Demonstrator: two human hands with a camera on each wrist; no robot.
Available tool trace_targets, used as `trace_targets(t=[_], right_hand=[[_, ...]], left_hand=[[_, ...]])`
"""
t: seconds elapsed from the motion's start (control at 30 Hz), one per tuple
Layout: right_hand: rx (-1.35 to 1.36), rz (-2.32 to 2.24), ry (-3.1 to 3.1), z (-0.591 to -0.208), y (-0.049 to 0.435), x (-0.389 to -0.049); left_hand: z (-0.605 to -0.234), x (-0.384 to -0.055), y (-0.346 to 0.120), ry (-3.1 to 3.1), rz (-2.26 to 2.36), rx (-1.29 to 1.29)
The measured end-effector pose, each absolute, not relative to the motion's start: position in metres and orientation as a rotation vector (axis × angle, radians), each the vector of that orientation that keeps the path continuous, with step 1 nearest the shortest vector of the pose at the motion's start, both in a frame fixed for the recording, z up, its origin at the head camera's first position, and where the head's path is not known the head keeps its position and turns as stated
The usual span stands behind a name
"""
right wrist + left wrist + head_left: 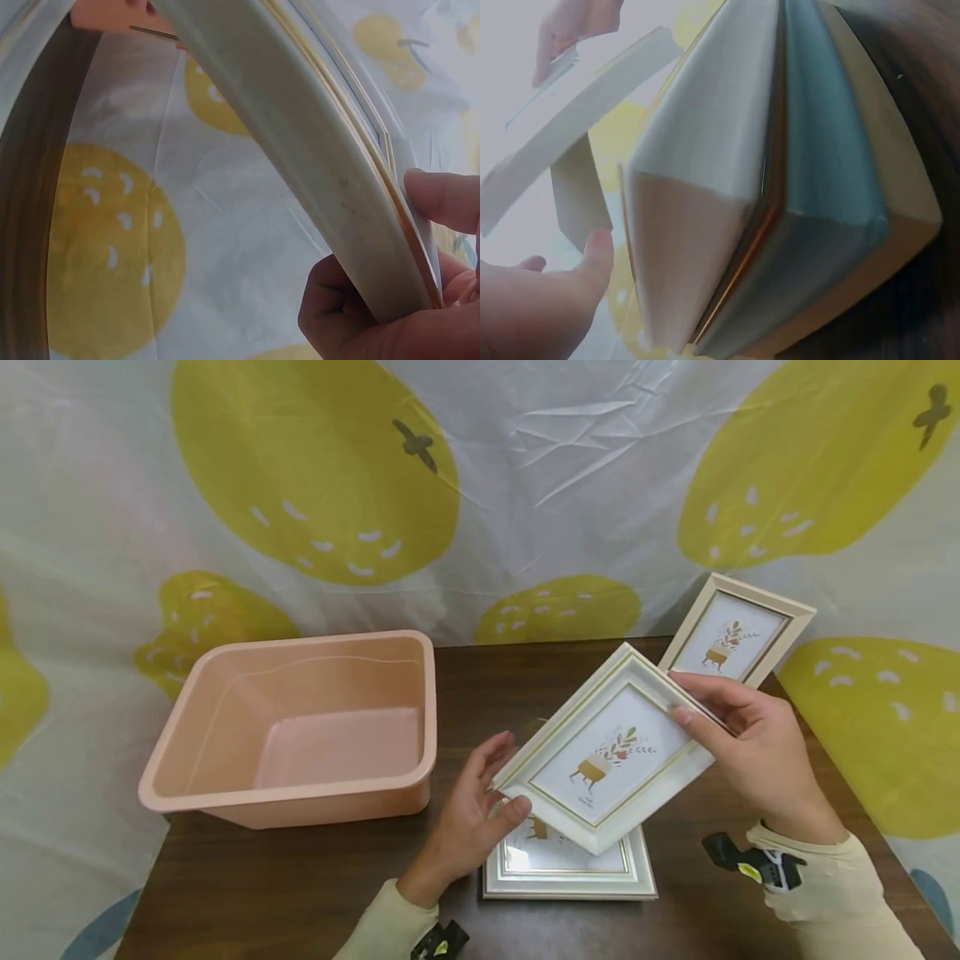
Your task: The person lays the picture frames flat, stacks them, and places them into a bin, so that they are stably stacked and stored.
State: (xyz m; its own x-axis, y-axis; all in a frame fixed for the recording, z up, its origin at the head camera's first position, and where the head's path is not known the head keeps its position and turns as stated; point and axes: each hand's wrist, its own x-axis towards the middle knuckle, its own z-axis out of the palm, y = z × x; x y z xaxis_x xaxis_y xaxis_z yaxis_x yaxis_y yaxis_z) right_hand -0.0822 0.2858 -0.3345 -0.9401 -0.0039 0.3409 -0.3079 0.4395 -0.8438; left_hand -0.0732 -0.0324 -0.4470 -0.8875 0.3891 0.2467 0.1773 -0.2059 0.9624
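Observation:
My right hand (pixel 757 752) pinches a white picture frame (pixel 551 793) with gold trim by its upper right edge, thumb on the front. The frame is tilted above the table, its flower-pot picture facing up. My left hand (pixel 472 818) is at the frame's lower left corner, thumb and fingers spread; in the left wrist view its thumb (pixel 596 251) appears apart from the frame. Below lies another white frame (pixel 570 885), partly hidden. The left wrist view shows it on top of a stack with a blue-green frame (pixel 832 127) and a beige one (pixel 922 195).
A pink plastic tub (pixel 300 797) stands on the dark wooden table (pixel 300 877) to the left. At the back right a cream picture frame (pixel 776 652) stands tilted, partly behind the held frame. A fruit-patterned curtain (pixel 480 510) hangs behind the table.

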Motion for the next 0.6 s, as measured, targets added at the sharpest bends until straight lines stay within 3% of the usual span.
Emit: trace_targets(t=[0.23, 0.6], right_hand=[[0.321, 1.772, -2.223, -0.341, 0.284, -0.068], [0.268, 1.801, -2.123, -0.348, 0.290, -0.067]], left_hand=[[-0.445, -0.075, -0.028, 1.781, 2.259, 0.753], [-0.440, -0.065, -0.030, 1.770, 2.344, 0.660]])
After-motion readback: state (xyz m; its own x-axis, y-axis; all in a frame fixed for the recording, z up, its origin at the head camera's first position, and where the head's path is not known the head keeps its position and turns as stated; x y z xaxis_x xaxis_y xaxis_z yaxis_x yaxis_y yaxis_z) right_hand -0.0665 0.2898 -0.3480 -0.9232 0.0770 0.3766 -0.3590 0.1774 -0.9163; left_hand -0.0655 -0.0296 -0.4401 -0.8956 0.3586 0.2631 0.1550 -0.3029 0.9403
